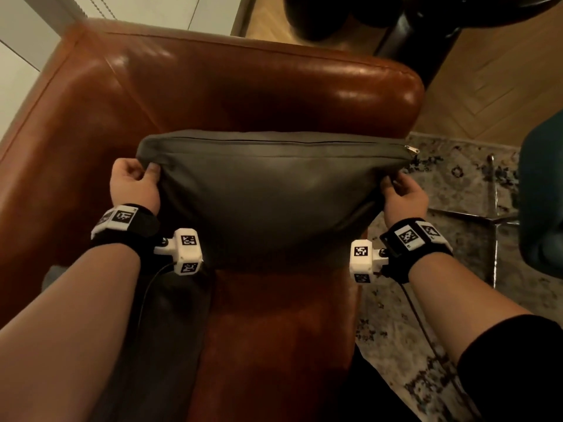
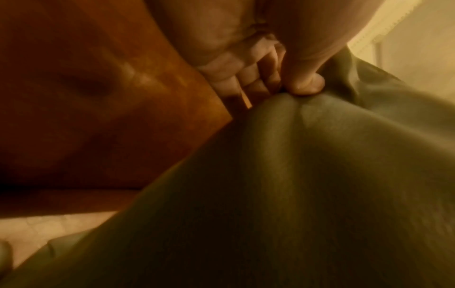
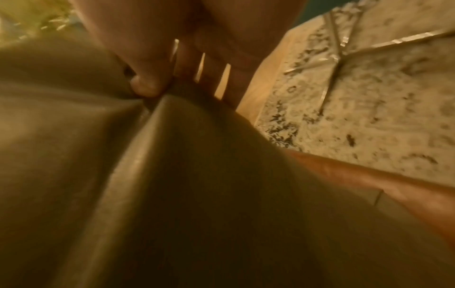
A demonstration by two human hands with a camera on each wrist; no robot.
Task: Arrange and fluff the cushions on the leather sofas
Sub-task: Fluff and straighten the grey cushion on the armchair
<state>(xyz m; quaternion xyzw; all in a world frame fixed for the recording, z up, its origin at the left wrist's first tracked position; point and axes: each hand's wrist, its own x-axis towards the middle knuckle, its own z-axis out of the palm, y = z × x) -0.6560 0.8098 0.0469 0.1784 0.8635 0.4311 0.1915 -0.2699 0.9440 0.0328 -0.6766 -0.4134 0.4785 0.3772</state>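
A dark grey cushion with a zip along its top edge hangs above the seat of a brown leather sofa. My left hand pinches its left corner and my right hand pinches its right corner. In the left wrist view the thumb and curled fingers of the left hand clamp a fold of the cushion. The right wrist view shows my right hand gripping the cushion the same way, thumb on the fabric. A second dark cushion lies on the seat below, partly hidden by my left arm.
The sofa's right armrest ends beside a patterned rug. A metal-legged table frame and a teal seat stand on the right. Wooden floor and a dark furniture leg lie beyond the sofa back.
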